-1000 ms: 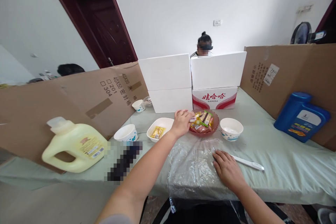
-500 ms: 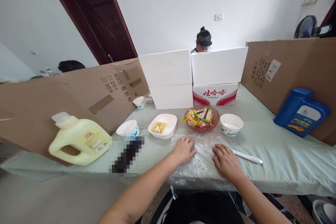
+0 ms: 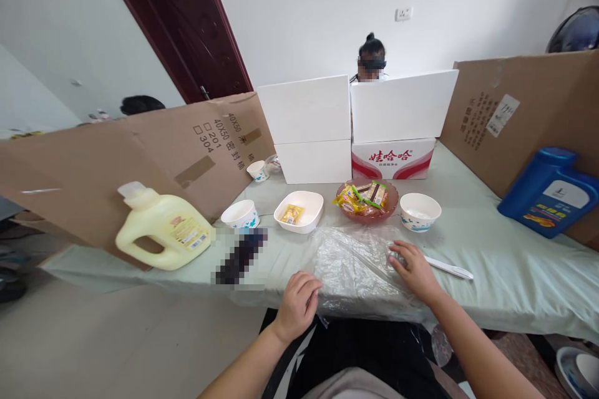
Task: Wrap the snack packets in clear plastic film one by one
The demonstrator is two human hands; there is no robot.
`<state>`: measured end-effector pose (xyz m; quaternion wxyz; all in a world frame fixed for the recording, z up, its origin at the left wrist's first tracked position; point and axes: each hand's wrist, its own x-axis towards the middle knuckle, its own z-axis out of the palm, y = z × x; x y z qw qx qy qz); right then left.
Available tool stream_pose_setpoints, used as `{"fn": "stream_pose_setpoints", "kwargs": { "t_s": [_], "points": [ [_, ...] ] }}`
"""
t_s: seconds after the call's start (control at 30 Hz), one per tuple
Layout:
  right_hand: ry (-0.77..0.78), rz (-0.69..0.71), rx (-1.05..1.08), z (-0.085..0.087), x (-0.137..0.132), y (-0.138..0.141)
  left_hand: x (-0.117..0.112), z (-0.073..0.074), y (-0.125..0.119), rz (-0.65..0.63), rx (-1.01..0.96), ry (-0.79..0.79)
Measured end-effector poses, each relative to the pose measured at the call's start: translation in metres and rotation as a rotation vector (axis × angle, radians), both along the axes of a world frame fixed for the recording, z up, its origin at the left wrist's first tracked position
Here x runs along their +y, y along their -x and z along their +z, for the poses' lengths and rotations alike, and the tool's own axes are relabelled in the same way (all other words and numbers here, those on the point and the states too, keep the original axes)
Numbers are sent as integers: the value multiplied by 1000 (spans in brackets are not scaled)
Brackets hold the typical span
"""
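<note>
From the head camera, the clear plastic sheet (image 3: pixel 355 262) lay on the worktop (image 3: pixel 505 274) in front of you. It looked thin, light and floppy (likely slippery too), best pinched at an edge. Your left hand (image 3: pixel 297 302) curled closed on its near edge; your right hand (image 3: pixel 414 268) pressed flat, fingers spread. A second earlier, your left hand was at the snack dish (image 3: pixel 367 202).

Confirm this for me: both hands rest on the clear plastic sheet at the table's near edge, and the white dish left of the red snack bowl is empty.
Not quite. The head view shows the white dish holds one yellow packet. The rest stands: left hand and right hand rest on the clear plastic sheet, and the dish sits left of the red snack bowl.
</note>
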<state>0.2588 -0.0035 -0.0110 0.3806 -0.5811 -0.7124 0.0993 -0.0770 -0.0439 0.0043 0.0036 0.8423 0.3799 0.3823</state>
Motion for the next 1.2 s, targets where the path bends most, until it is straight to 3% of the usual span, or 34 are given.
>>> {"fn": "stream_pose_setpoints", "kwargs": {
  "t_s": [0.13, 0.3, 0.5, 0.6, 0.7, 0.8, 0.9, 1.07, 1.2],
  "points": [
    [31, -20, 79, 4, 6, -8, -21, -21, 18, 44, 162, -45],
    [40, -54, 116, 16, 0, -19, -19, -34, 23, 81, 392, -93],
    [-77, -242, 128, 25, -44, -52, -8, -40, 20, 114, 358, -128],
    [-148, -103, -48, 10, -79, -61, -5, -39, 20, 74, 292, -129],
    [-211, 44, -330, -18, -107, -61, -2, -37, 20, 20, 206, -115],
    [-293, -1, -493, -46, -116, -52, 0, -35, 17, 4, 144, -97],
    [-365, -80, -475, -56, -109, -37, 0, -30, 13, 5, 116, -82],
    [-398, 53, -424, -26, -99, -17, -8, -12, 11, -69, 34, -6],
    [-211, 239, -233, 4, -104, -15, -13, 3, 11, -150, -191, 310]
  ]
}}
